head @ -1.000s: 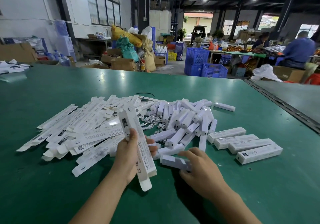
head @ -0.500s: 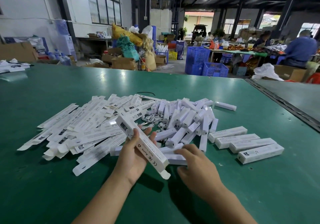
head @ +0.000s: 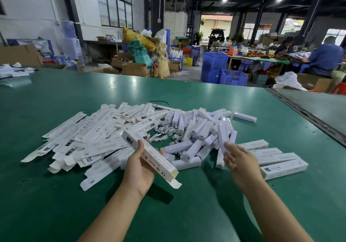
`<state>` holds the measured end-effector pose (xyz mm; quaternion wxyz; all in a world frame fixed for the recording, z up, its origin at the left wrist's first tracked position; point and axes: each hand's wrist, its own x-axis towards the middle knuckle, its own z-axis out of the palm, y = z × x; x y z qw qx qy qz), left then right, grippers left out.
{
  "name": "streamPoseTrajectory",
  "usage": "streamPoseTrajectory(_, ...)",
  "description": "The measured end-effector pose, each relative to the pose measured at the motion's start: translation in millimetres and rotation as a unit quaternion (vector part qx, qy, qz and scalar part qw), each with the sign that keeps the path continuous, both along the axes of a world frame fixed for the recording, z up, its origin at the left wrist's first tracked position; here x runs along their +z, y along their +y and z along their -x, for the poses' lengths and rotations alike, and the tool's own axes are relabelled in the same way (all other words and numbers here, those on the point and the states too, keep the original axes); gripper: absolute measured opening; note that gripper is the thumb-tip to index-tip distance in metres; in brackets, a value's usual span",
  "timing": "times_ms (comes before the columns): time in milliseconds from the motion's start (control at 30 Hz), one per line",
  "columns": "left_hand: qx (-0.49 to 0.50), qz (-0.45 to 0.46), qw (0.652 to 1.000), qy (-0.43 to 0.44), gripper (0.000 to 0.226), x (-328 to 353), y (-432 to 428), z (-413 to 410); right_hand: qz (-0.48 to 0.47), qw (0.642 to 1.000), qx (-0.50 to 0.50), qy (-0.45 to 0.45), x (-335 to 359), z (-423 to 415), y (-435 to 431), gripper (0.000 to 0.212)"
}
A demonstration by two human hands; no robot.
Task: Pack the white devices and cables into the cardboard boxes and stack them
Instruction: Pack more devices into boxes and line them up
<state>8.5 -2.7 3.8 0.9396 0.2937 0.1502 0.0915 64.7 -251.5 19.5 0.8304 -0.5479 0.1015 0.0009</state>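
Observation:
My left hand grips a long white cardboard box, tilted, with its open flap end pointing toward me on the right. My right hand hovers with fingers spread over the heap of white devices, holding nothing. White coiled cables lie in the gap between the devices and a big pile of flat unfolded boxes on the left. Several closed packed boxes lie side by side to the right of my right hand.
Everything rests on a green table. A metal seam runs diagonally at the right, with another table beyond. Blue crates, cartons and seated people are in the background past the far edge.
My right hand let go of the device it had near the box and lifted to the right over the device heap. My left hand turned the box so its open end faces right.

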Motion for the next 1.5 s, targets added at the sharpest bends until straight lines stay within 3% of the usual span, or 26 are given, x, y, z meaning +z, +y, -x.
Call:
streamPoseTrajectory(167, -0.021, -0.102, 0.994, 0.009, 0.036, -1, -1, 3, -0.152, 0.988, -0.019, -0.024, 11, -32, -9, 0.052)
streamPoseTrajectory(233, -0.006, -0.102, 0.995, 0.019, 0.038, -1, -2, 2, -0.106, 0.994, 0.011, -0.04, 11, -27, -2, 0.048)
streamPoseTrajectory(300, -0.002, -0.101, 0.995, 0.016, 0.04, -2, -3, 1, 0.0, 0.996, 0.034, -0.076, 9, -11, 10, 0.037)
streamPoseTrajectory(400, 0.0, -0.096, 0.995, -0.02, 0.032, -2, -5, 0, 0.122, 0.975, 0.124, -0.141, 6, 21, 29, 0.026)
streamPoseTrajectory(467, 0.014, -0.099, 0.994, -0.042, 0.029, -1, -6, -1, 0.121, 0.954, 0.246, -0.125, 5, 40, 40, 0.015)
streamPoseTrajectory(533, 0.029, -0.115, 0.992, -0.052, 0.033, -3, -6, -1, 0.092, 0.936, 0.328, -0.089, 2, 50, 48, 0.025)
streamPoseTrajectory(600, 0.046, -0.139, 0.988, -0.058, 0.04, -5, -6, -2, 0.051, 0.932, 0.349, -0.08, -3, 53, 52, 0.033)
streamPoseTrajectory(700, 0.087, -0.211, 0.972, -0.062, 0.071, -7, -9, -3, 0.092, 0.946, 0.293, -0.108, -10, 55, 57, 0.028)
streamPoseTrajectory(767, 0.098, -0.334, 0.935, -0.064, 0.095, -10, -12, 0, 0.136, 0.952, 0.238, -0.14, -15, 55, 60, 0.027)
streamPoseTrajectory(833, 0.083, -0.499, 0.859, -0.074, 0.1, -15, -16, 4, 0.187, 0.95, 0.178, -0.177, -18, 57, 63, 0.029)
streamPoseTrajectory(933, 0.046, -0.645, 0.755, -0.104, 0.081, -18, -26, 10, 0.27, 0.934, 0.092, -0.213, -25, 56, 64, 0.027)
streamPoseTrajectory(1000, 0.051, -0.673, 0.724, -0.147, 0.062, -15, -28, 13, 0.278, 0.93, 0.071, -0.23, -28, 56, 64, 0.025)
streamPoseTrajectory(1067, 0.045, -0.68, 0.713, -0.166, 0.048, -11, -28, 16, 0.264, 0.935, 0.075, -0.222, -30, 56, 65, 0.03)
streamPoseTrajectory(1167, 0.029, -0.669, 0.719, -0.184, 0.043, -6, -28, 20, 0.184, 0.957, 0.11, -0.197, -32, 56, 66, 0.043)
streamPoseTrajectory(1267, 0.02, -0.648, 0.741, -0.174, 0.044, -5, -28, 21, 0.16, 0.955, 0.133, -0.213, -34, 57, 67, 0.029)
streamPoseTrajectory(1400, 0.001, -0.594, 0.791, -0.144, 0.052, -8, -28, 19, 0.158, 0.955, 0.12, -0.219, -35, 53, 63, 0.011)
streamPoseTrajectory(1500, -0.029, -0.489, 0.862, -0.131, 0.061, -10, -27, 14, 0.225, 0.94, 0.119, -0.226, -38, 52, 59, 0.011)
